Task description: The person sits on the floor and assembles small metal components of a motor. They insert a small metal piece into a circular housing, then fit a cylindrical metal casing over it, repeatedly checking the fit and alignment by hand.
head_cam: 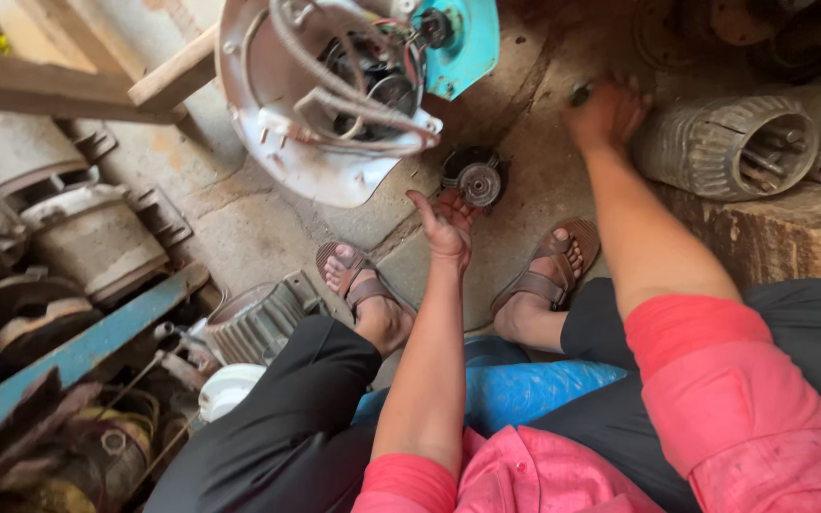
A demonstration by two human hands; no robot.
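My left hand (448,224) hangs low in front of me, palm up and fingers apart, holding nothing. Just beyond its fingertips a small dark round motor part (475,178) lies on the concrete floor. My right hand (606,112) reaches farther out to the floor, its fingers closed around a small dark-handled tool (580,93) that is mostly hidden. Above my left hand stands a white fan housing (282,142) with loose wires and a teal cover (460,43).
A ribbed grey motor casing (729,147) lies on a wooden block (772,233) at the right. Old motor bodies (97,237) and a blue metal bar (78,351) crowd the left. Another ribbed motor (258,318) sits by my left foot. I sit on a blue seat (525,389).
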